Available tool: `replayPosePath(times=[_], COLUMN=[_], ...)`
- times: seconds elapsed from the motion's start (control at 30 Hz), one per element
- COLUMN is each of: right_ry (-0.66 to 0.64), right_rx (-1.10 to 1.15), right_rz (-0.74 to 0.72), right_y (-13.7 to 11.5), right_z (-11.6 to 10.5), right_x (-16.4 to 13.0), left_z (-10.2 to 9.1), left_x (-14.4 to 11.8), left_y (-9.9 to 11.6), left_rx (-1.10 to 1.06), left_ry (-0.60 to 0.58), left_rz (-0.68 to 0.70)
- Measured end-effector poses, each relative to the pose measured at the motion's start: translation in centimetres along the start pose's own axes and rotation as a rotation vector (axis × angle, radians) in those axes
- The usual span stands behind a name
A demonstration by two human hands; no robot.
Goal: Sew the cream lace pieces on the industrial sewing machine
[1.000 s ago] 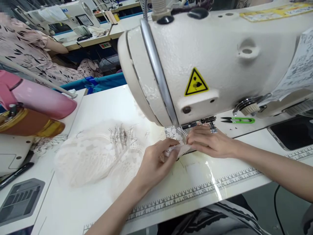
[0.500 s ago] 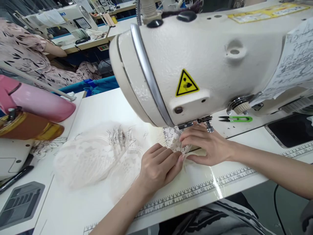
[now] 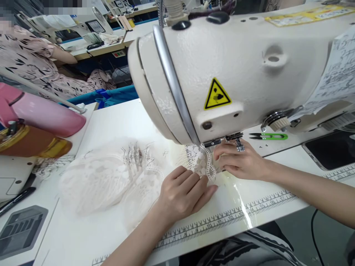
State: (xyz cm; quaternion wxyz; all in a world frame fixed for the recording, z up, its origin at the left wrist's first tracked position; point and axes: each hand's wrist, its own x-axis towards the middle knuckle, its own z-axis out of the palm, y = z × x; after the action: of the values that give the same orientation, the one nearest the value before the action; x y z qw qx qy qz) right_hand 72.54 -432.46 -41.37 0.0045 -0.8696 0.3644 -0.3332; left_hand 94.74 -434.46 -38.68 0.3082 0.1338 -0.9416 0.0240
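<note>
A piece of white lace fabric (image 3: 195, 157) with a scalloped trim lies beneath the sewing machine head (image 3: 222, 74). My left hand (image 3: 184, 192) rests on its near left side, fingers curled down and closed on the lace, thumb sticking out to the right. At the trim's right edge, my right hand (image 3: 240, 160) has bent fingers closed at the lace, beside the needle area; some fingertips are hidden behind the metal presser parts (image 3: 234, 139). To the left, a heap of sheer white lace pieces (image 3: 102, 181) with loose dark threads spreads over the table.
Green thread snips (image 3: 270, 136) and a phone (image 3: 331, 149) lie on the right. A printed ruler strip (image 3: 208, 225) runs along the front edge. A pink bottle (image 3: 52, 114) and an amber container (image 3: 36, 142) stand left. Another person in a patterned garment (image 3: 33, 62) sits beyond.
My right hand has drawn away from my left, its fingers more curled and its thumb tucked in. More of the lace trim shows between the hands. The view has shifted slightly.
</note>
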Motion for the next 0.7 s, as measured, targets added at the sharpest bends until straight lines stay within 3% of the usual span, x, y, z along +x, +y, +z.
replayPosePath(times=[0.13,0.27,0.33,0.53,0.7], right_ry=[0.023,-0.225,-0.279,-0.121,-0.096], right_rx=[0.079,0.151,0.15,0.183,0.236], right_rz=[0.004,0.037,0.036,-0.02,-0.025], right_y=[0.2,0.0,0.0,0.0,0.1], right_z=[-0.3,-0.6,-0.6,-0.8,-1.2], right_x=[-0.1,-0.2,-0.2,-0.1,-0.1], left_z=[0.2,0.3,0.3,0.0,0.6], left_x=[0.2,0.0,-0.2,0.0,-0.2], left_y=[0.0,-0.1,-0.2,-0.3,-0.6], left_rx=[0.044,0.036,0.03,0.012,0.134], left_ry=[-0.066,-0.075,-0.067,-0.114,-0.137], left_rz=[-0.002,-0.015,-0.027,-0.056,-0.067])
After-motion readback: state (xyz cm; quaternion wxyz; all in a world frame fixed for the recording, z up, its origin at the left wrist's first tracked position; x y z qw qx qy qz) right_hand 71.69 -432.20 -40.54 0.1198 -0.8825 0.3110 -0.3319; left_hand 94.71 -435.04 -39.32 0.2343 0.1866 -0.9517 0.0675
